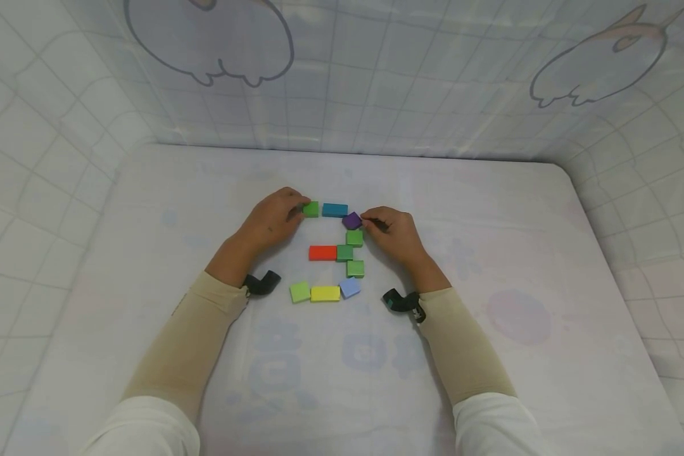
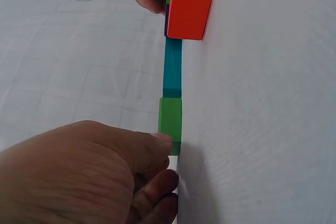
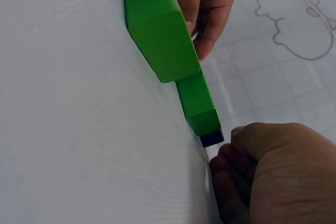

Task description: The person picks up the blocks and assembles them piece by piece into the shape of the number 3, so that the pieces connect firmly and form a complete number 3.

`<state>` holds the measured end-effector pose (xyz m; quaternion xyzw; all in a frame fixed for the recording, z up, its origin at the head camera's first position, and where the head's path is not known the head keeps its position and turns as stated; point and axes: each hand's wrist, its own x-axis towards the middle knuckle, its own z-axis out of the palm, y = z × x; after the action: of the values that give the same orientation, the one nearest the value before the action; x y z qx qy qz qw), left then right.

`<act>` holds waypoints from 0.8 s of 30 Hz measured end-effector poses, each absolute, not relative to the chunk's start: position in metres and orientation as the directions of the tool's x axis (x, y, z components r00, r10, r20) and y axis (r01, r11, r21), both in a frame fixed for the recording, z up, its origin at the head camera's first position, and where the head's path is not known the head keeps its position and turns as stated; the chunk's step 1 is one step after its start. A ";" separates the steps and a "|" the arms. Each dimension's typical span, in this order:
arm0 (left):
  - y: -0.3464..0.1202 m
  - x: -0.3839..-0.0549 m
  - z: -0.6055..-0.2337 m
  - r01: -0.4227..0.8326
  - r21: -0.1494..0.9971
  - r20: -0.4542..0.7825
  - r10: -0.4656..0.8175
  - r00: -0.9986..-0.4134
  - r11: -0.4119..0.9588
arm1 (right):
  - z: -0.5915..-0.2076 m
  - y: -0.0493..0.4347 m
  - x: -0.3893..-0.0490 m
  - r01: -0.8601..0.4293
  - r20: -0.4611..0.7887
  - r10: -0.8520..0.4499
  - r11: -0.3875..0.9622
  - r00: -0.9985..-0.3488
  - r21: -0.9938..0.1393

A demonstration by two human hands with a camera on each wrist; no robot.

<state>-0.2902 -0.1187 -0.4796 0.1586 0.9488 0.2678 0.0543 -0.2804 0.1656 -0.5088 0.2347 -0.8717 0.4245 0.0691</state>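
At the top left end of a row of coloured blocks, my left hand pinches a green block by its outer end, thumb and a finger on it. A blue block lies just right of it on the table. Beside the tilted purple block, my right hand has its thumb and fingertips right at the outer corner. In the right wrist view a slim gap shows between that thumb and the purple block. The right hand's fingers are loosely bent.
Below the purple block a green block, a darker green one and another green one run downward. A red block extends left. A lime block, a yellow block and a light blue block form the bottom row.
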 end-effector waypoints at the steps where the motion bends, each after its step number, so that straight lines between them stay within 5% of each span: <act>1: -0.119 -0.290 -0.480 0.272 0.524 -0.017 0.330 -0.944 0.807 | -0.509 0.166 -0.280 -0.466 0.318 -0.350 0.531 -0.881 -0.708; 24: -0.107 -0.289 -0.477 0.202 0.473 -0.037 0.248 -0.968 0.858 | -0.510 0.164 -0.279 -0.481 0.337 -0.353 0.511 -0.873 -0.712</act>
<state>-0.2889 -0.1069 -0.4771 0.1169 0.9625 0.2399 0.0482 -0.2793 0.1643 -0.5099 0.2408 -0.8661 0.4316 0.0744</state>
